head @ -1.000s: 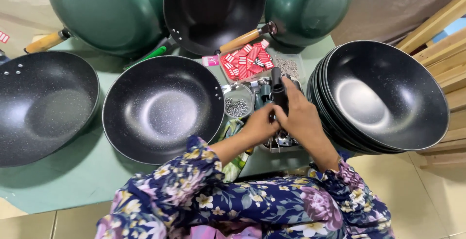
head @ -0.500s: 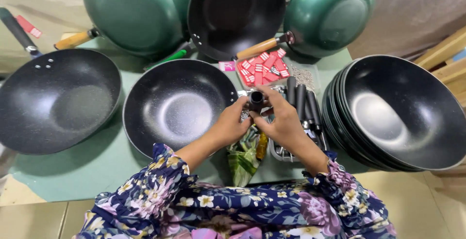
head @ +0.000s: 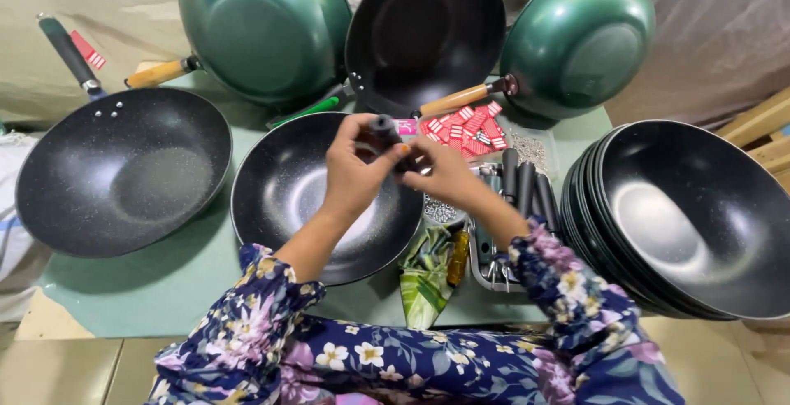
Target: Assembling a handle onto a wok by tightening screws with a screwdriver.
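Both hands are raised together over a black handleless wok [head: 288, 199] on the green table. My left hand [head: 355, 173] grips a black pan handle [head: 385, 129], whose round end points up. My right hand [head: 444, 176] meets it from the right and holds the handle's lower part with its fingertips. Below the hands sits a small bowl of silver screws [head: 442, 209]. Beside it several more black handles [head: 527, 187] lie in a metal tray [head: 485, 269].
A stack of black woks [head: 691, 216] stands at the right. A black wok with a handle [head: 123, 170] lies at the left. Two green woks [head: 263, 26] [head: 580, 39] and a black one [head: 424, 30] lean at the back. Red labels [head: 469, 129] and a green-yellow cloth [head: 424, 277] lie nearby.
My hands have risen from the tray with the black handle and moved left, over the middle wok. The view has shifted right and down.
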